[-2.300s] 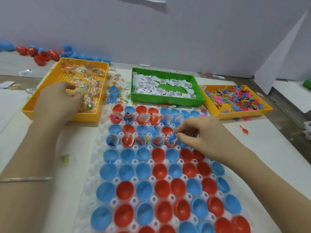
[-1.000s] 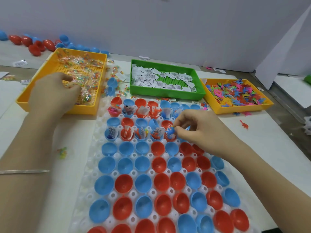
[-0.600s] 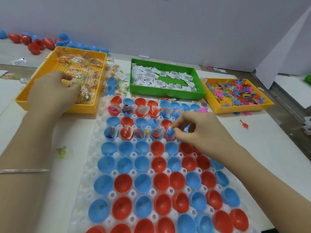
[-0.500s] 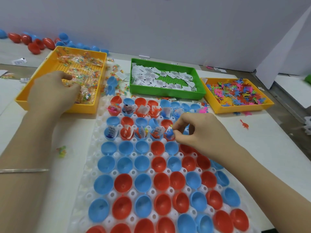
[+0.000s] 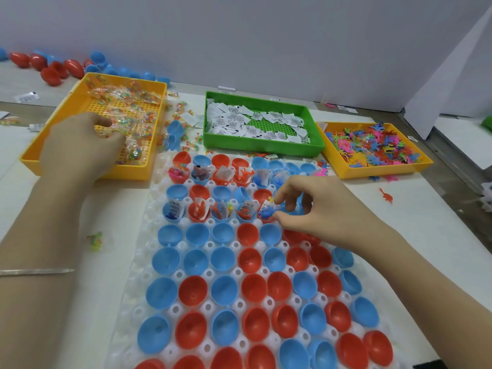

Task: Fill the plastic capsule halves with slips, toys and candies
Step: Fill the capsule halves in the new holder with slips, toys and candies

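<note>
Capsule halves (image 5: pixel 195 263) hold illegibly printed slips (image 5: pixel 177 207); right hand (image 5: pixel 319 214) loose, left hand (image 5: pixel 80 147) clutching candies (image 5: pixel 133 115).

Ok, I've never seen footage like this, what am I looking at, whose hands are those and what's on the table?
No machine here: a person wears a camera on the head, so the view looks down at the work. On the table lies a white holder sheet full of red and blue capsule halves; some at the far end hold slips and toys, the nearer ones are empty. Behind it stand three trays: the candy tray, the green tray of paper slips, the toy tray. The left hand reaches into the candy tray; whether its grip holds a packet is hidden. The right hand has thumb and forefinger beside a filled red half; I can't tell if they pinch anything.
</note>
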### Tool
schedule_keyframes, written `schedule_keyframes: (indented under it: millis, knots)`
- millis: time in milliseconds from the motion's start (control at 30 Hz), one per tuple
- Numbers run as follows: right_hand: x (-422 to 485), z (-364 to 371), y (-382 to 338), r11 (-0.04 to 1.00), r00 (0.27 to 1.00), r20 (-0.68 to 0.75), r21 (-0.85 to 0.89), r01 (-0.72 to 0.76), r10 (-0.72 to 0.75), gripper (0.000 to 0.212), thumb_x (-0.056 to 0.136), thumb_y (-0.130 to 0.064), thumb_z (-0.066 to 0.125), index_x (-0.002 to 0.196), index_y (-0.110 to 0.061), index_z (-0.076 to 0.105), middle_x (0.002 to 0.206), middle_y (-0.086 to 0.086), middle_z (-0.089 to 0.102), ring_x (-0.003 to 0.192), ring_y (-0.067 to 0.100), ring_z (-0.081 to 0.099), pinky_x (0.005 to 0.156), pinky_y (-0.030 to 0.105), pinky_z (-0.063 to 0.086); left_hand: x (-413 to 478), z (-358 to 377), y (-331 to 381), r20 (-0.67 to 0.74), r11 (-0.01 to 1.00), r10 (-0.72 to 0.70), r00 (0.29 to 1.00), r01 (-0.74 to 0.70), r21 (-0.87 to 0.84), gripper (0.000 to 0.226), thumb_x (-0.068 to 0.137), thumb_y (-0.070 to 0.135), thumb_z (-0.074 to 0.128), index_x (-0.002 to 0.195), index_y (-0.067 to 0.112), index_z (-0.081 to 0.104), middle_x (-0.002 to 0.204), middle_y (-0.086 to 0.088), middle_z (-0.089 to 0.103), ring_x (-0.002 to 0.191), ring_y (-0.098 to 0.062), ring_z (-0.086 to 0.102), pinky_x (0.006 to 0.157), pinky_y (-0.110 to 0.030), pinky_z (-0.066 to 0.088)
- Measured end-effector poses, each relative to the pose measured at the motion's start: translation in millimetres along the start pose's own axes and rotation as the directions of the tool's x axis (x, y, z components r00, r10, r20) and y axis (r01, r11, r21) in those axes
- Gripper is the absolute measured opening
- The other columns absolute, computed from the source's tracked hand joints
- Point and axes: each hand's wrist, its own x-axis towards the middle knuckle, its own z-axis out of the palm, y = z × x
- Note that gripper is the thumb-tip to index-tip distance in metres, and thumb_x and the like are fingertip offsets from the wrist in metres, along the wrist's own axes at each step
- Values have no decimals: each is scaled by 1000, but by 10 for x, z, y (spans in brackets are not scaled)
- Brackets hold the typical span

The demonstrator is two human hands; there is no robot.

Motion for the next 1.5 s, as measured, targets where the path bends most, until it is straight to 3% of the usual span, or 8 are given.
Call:
schedule_keyframes:
  millis: [267,500,667,800,867,967,1200,1500]
  knots:
    - [24,-157,15,998,992,-128,65,22,-13,9,77,-31,72,80,-35,64,69,-12,63,60,7,52,56,12,39,46,-66,8,147,959,-31,989,-12,282,40,85,43,63,122,27,66,126,-20,61,114,-45,52,95,-48,44]
    - [203,-158,-27,980,975,-223,195,46,-1,10,78,-21,71,76,-30,67,72,-12,64,53,4,49,50,9,37,65,-79,91,112,976,-76,991,51,213,31,100,35,48,127,30,64,125,-12,64,110,-37,59,85,-43,49]
    - [514,-266,-7,976,977,-214,215,29,18,10,80,-22,72,78,-32,70,74,-14,66,57,6,54,51,9,39,101,-254,12,-35,974,-65,997,56,-219,29,100,27,52,122,16,68,125,-13,65,111,-35,60,94,-45,49]
    - [887,-351,130,970,978,-189,239,-44,91,8,84,-27,69,81,-34,70,77,-16,66,62,5,55,53,12,41,118,-472,152,118,422,-312,943,249,-872,17,99,17,52,93,13,68,100,-6,73,87,-18,73,65,-28,60]
    - [1109,-346,182,971,977,-174,226,-84,125,7,85,-29,69,81,-34,70,80,-13,67,62,3,55,55,13,40,99,-546,248,310,129,-272,911,354,-927,14,98,15,52,92,10,64,94,-11,74,81,-20,75,59,-26,59]
    - [1419,-275,219,985,988,-101,136,-102,117,7,86,-27,67,84,-34,68,86,-13,68,63,-10,55,54,9,39,49,-564,368,486,-68,-80,870,482,-874,19,91,16,61,105,4,59,96,-17,75,85,-26,75,59,-26,59]
    - [1851,19,232,956,957,214,-259,-136,194,47,92,-38,59,136,-28,50,135,4,54,116,18,54,96,32,42,-103,-426,675,522,34,61,851,521,-853,11,89,8,62,95,-1,67,89,-15,76,81,-21,76,59,-22,59]
    - [1883,114,273,982,984,42,-93,-167,172,10,82,-17,72,83,-26,68,83,-9,66,78,10,62,67,22,48,-211,-388,851,489,168,102,866,469,-867,11,94,4,57,93,1,67,82,-12,76,75,-20,76,55,-19,57]
